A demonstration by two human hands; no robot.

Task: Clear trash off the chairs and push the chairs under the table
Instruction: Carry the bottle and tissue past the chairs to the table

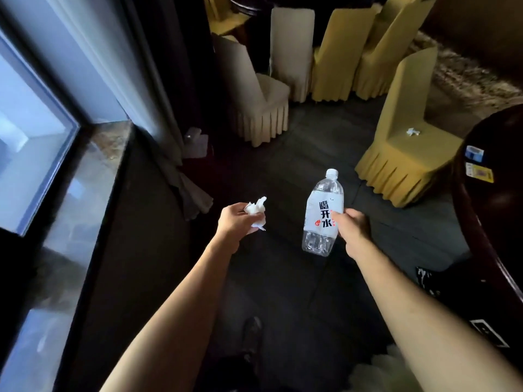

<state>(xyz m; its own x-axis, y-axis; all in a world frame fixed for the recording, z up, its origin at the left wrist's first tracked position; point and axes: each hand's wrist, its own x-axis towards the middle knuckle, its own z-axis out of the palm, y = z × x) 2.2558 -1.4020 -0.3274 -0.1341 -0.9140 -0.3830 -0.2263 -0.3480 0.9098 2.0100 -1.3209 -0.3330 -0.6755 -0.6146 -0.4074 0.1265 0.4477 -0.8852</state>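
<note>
Mid-air, L hand [234, 222] holds tissue [256, 208], R hand [354, 228] bottle [320, 219].

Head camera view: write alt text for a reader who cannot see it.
A person's left hand holds a crumpled white tissue and the right hand grips a clear water bottle, both held out over a dark floor. Ahead on the right, a yellow-covered chair with a white paper scrap on its seat stands beside a dark table.

Ahead of me lay open floor [297, 142]. On my right stood a yellow chair [410, 157] and the dark table [498, 210]; the window ledge [110, 148] walled my left.
</note>
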